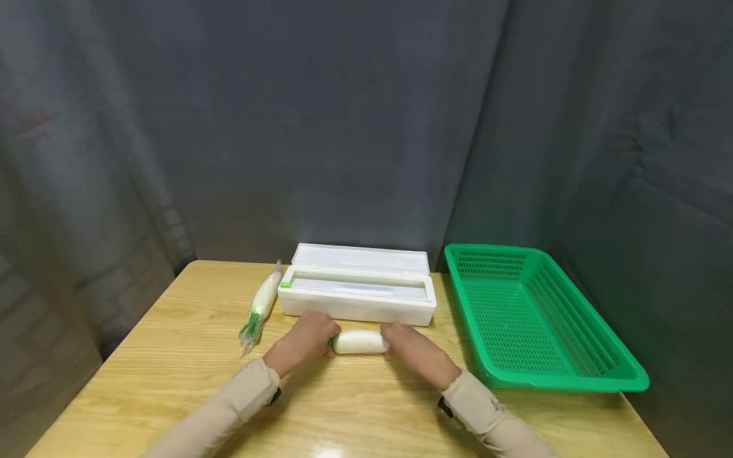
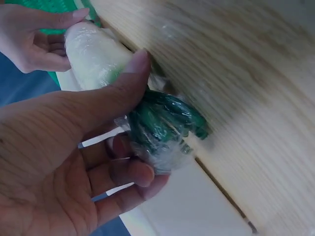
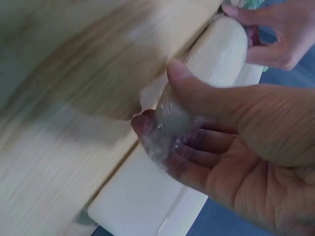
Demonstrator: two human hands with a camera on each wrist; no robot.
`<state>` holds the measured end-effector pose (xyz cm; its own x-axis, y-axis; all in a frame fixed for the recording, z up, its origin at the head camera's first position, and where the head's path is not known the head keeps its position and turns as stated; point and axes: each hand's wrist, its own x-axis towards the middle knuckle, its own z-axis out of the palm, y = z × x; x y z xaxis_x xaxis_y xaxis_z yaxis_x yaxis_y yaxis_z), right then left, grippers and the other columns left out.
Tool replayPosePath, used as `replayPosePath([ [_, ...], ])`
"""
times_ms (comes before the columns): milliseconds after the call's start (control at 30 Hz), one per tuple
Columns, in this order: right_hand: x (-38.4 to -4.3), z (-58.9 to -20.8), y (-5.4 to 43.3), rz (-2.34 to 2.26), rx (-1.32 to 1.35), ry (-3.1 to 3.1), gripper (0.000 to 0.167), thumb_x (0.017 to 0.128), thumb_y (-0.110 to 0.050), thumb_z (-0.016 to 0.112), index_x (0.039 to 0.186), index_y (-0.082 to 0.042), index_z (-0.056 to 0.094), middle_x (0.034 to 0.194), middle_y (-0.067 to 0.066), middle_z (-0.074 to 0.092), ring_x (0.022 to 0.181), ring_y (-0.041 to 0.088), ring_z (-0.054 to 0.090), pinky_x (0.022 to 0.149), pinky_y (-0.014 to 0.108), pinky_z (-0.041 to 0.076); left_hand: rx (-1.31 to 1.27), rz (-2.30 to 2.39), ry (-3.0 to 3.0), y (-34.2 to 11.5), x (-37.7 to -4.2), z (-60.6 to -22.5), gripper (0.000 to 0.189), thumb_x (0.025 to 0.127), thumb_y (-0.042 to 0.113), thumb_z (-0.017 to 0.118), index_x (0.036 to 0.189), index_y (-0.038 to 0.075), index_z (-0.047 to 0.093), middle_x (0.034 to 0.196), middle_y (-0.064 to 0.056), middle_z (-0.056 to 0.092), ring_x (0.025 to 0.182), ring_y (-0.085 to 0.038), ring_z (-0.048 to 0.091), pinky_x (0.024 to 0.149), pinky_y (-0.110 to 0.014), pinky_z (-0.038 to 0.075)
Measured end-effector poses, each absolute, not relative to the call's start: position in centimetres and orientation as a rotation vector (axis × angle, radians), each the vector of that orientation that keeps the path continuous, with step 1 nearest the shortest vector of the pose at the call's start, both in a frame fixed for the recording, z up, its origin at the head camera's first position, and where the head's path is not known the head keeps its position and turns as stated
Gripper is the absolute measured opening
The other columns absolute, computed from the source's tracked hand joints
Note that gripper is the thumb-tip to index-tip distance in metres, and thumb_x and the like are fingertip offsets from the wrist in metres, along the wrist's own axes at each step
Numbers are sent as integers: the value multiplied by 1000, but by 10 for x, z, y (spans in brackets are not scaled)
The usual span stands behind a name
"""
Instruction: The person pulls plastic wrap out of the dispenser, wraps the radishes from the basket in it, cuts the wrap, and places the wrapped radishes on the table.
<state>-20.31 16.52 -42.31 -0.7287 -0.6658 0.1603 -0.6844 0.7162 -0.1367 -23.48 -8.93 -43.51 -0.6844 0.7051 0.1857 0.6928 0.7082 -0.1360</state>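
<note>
A white radish (image 1: 361,341) wrapped in clear plastic film lies sideways between my two hands, close over the wooden table. My left hand (image 1: 309,337) grips its green-stemmed end, thumb on top and fingers curled beneath; the left wrist view shows crinkled film (image 2: 167,157) around the cut green stems (image 2: 162,118). At the other end, my right hand (image 1: 415,348) holds the narrow tip, its thumb and fingers around the gathered film (image 3: 162,140). Just behind the hands stands a white wrap dispenser box (image 1: 357,310) with its lid (image 1: 361,257) raised.
Another film-wrapped radish (image 1: 265,298) with green stems lies on the table (image 1: 172,356) left of the dispenser. To the right, a green plastic basket (image 1: 564,383) reaches the table's right edge. Dark curtains (image 1: 343,127) hang behind the table.
</note>
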Motion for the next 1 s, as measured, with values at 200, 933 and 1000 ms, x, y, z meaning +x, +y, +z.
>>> replayPosePath([
  [200, -210, -421, 169, 257, 1104, -2893, 20, 90, -9, 79, 88, -4, 60, 78, 4, 62, 71, 8, 56, 63, 23, 48, -1104, 174, -2581, -82, -230, -436, 45, 69, 46, 94, 90, 14, 70, 84, -1, 64, 74, -19, 65, 58, -31, 52],
  [933, -210, -435, 169, 1, 1157, -2656, 29, 89, -10, 83, 102, -4, 58, 86, 7, 66, 76, 19, 67, 63, 28, 55, -1166, -132, -2613, -72, -228, -447, 47, 77, 30, 94, 107, 4, 68, 105, -8, 66, 95, -23, 66, 71, -37, 54],
  [1000, -212, -433, 170, 22, 1165, -2655, 25, 90, -9, 82, 100, -4, 59, 85, 6, 67, 75, 19, 67, 63, 28, 54, -1160, -146, -2589, -71, -228, -449, 48, 79, 31, 93, 110, 4, 67, 105, -8, 67, 93, -23, 67, 72, -38, 54],
])
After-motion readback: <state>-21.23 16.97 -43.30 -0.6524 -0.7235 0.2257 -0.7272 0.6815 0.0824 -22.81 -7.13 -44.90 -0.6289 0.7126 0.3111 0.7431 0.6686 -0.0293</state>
